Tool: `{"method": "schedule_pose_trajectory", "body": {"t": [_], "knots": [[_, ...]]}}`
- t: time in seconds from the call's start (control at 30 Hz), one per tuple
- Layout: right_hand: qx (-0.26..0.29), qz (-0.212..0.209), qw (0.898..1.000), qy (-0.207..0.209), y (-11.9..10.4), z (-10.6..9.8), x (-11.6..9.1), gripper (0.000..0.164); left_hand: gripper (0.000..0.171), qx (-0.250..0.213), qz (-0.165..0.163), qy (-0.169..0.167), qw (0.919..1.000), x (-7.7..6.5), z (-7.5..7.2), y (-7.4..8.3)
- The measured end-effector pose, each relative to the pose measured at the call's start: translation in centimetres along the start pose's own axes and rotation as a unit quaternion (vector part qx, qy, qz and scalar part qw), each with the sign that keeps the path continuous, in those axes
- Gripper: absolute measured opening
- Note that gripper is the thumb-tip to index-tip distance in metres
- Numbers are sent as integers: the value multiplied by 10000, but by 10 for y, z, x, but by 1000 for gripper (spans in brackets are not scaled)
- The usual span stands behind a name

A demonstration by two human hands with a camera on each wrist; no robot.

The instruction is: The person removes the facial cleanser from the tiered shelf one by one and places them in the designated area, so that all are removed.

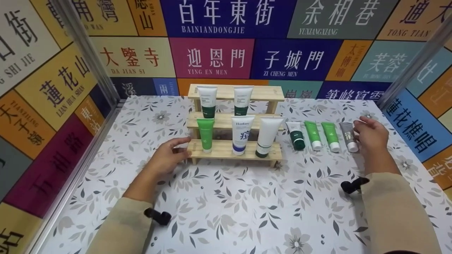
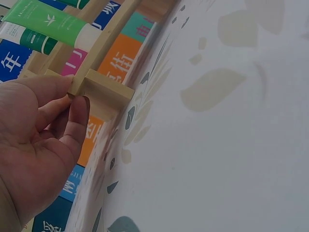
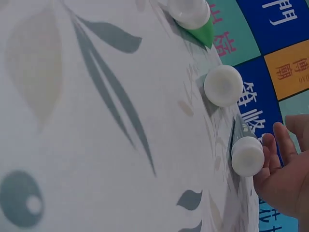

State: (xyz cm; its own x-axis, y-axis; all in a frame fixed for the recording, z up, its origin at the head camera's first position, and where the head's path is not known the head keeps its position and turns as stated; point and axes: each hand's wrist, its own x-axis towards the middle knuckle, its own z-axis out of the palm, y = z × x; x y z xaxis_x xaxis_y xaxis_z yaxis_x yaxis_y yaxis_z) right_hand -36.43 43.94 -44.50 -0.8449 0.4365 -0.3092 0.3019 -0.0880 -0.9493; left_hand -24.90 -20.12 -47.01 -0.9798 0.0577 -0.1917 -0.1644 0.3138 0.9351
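My left hand (image 1: pixel 171 157) is at the left end of a three-step wooden display rack (image 1: pixel 226 154). In the left wrist view, its thumb and fingers pinch the corner of the bottom board (image 2: pixel 104 60). My right hand (image 1: pixel 372 135) lies against the outer side of a grey tube (image 1: pixel 349 137), its fingers loosely bent and not closed round it. The bottom step carries a green tube (image 1: pixel 206 134), a white tube with blue lettering (image 1: pixel 242 135) and a plain white tube (image 1: pixel 269 135). Two white-and-dark-green tubes (image 1: pixel 207 100) stand on the middle step.
Right of the rack, a white-and-green tube (image 1: pixel 296 135) and two green tubes (image 1: pixel 312 135) lie in a row with the grey one. A flower-patterned cloth (image 1: pixel 226 204) covers the table. Colourful panels with lettering (image 1: pixel 212 58) wall in the back and sides.
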Motion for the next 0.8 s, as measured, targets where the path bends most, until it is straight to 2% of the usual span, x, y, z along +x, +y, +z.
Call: {"method": "schedule_pose_trajectory", "body": {"t": [0.1, 0.27, 0.43, 0.67, 0.8], "knots": [[11, -225, 9997, -52, -2, 7, -8, 36, 54, 24, 25, 29, 10000, 0, 0, 0], [338, -596, 9973, -246, -10, 23, -25, 30, 54, 90, 1, 30, 10000, -1, 0, 1], [484, -837, 9937, -564, -24, 43, -48, 35, 54, 110, -125, -20, 9999, -1, -1, 2], [659, -1528, 9793, -1150, -34, 67, -79, 34, 56, 54, -60, 1, 10000, 0, -2, 0], [686, -1695, 9725, -1440, -40, 79, -98, 37, 56, 62, -47, 24, 10000, 0, -1, -1]]}}
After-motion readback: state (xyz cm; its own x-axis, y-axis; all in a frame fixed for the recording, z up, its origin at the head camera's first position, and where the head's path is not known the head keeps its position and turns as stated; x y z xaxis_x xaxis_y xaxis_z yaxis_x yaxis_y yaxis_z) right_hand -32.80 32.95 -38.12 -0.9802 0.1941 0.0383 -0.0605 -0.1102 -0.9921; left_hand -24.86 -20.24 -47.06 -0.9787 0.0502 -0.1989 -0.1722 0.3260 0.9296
